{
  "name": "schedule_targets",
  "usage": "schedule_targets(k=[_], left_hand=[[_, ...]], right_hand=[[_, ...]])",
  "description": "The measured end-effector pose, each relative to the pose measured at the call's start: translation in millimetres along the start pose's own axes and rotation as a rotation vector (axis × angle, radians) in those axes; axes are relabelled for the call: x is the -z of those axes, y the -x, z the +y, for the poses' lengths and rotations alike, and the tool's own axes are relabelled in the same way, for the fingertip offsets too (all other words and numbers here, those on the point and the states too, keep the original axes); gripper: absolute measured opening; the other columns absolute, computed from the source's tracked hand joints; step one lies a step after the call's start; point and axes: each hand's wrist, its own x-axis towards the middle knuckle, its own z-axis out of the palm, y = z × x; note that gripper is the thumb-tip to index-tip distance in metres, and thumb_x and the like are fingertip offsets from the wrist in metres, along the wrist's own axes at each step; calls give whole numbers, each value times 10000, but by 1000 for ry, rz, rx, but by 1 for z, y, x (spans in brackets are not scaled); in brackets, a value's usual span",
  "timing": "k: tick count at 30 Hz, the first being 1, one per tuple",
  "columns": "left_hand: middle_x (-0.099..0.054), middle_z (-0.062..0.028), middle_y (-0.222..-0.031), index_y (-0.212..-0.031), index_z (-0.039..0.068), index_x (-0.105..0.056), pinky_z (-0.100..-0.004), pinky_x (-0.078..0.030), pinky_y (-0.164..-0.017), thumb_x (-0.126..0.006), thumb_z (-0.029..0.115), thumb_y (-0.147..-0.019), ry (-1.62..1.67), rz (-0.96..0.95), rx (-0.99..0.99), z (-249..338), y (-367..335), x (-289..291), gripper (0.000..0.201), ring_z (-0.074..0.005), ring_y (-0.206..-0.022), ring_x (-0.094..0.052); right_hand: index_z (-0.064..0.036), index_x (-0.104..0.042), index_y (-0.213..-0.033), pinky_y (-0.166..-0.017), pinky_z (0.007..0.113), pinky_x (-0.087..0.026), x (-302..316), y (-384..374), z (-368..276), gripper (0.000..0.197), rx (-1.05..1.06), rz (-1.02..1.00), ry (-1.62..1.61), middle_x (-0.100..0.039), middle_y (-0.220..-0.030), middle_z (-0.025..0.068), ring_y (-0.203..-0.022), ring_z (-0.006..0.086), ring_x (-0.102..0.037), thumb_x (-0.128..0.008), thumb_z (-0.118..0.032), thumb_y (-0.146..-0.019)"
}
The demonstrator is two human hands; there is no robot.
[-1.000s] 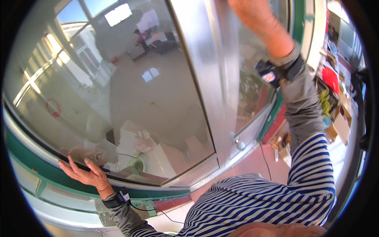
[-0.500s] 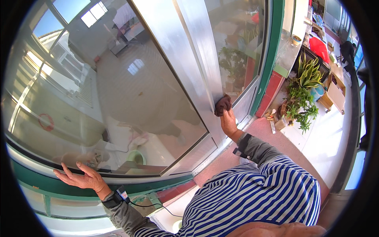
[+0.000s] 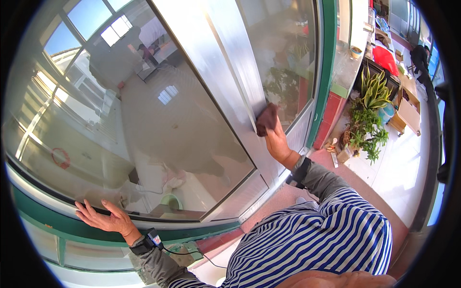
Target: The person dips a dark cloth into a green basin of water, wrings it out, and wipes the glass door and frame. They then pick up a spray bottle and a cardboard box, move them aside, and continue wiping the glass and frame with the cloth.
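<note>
My right hand (image 3: 281, 145) holds a dark brown cloth (image 3: 267, 120) against the silver metal frame (image 3: 233, 72) between two glass panes. The cloth sits low on the frame, beside the edge of the right pane (image 3: 283, 53). Over at the lower left, my left hand (image 3: 106, 218) is open with its fingers spread, close to the bottom edge of the large left pane (image 3: 158, 110). I cannot tell if it touches the glass. Both wrists wear black straps, and a cable runs from the left one.
Green trim (image 3: 328, 62) borders the glass on the right. Beyond it stand potted plants (image 3: 367, 125), a cardboard box (image 3: 408, 115) and a red bag (image 3: 385, 60). A pinkish-red strip of floor (image 3: 319, 161) lies beside white tiles. Reflections cover the panes.
The cloth in my right hand has moved a little up and left along the frame. My left hand has shifted slightly right and down, still open. The view has tilted slightly.
</note>
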Motion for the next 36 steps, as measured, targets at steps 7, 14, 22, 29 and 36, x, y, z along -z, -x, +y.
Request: schedule_targets(k=[7, 14, 22, 29, 36], left_hand=[[-507, -207, -1545, -1397, -24, -568, -557, -331, -1172, -587, 251, -1040, 5, -27, 26, 4, 0, 3, 451, -460, -1459, -389], [-473, -238, -1560, -1398, -27, -533, -599, -293, -1187, -564, 252, -1041, -24, -70, 28, 4, -1, 8, 454, -494, -1473, -353], [-488, -263, -1538, -1378, -54, -542, -589, -284, -1195, -580, 171, -989, -1, -76, 81, 5, 4, 7, 451, -499, -1475, -349], [-489, -280, -1531, -1366, -60, -540, -594, -281, -1193, -567, 258, -992, -40, -104, 87, 2, 8, 8, 492, -525, -1463, -350], [-485, -291, -1526, -1359, -44, -531, -612, -286, -1186, -539, 300, -1018, -47, -95, 80, 2, 8, 8, 485, -541, -1453, -356]], right_hand=[[-30, -520, -1482, -1176, 460, -388, -7, -83, -3, 535, -83, 0, -563, -449, -1523, 196, -1404, 432, -456, -626, 38, -962], [-6, -647, -1098, -994, 513, -518, 17, -266, -122, 384, 809, 113, 403, -603, -1248, 213, -1226, 489, -573, -739, 54, -730], [-37, -608, -1125, -921, 480, -508, 5, -425, -217, 349, 1055, 287, 312, -605, -1122, 165, -1103, 416, -572, -728, 5, -801], [-13, -634, -1078, -933, 489, -490, -10, -577, -349, 164, 952, 389, 141, -588, -1176, 223, -1063, 427, -588, -619, -128, -962], [-38, -721, -973, -869, 505, -519, -55, -645, -422, 210, 1157, 422, 746, -647, -1078, 198, -1031, 375, -635, -576, -189, -959]])
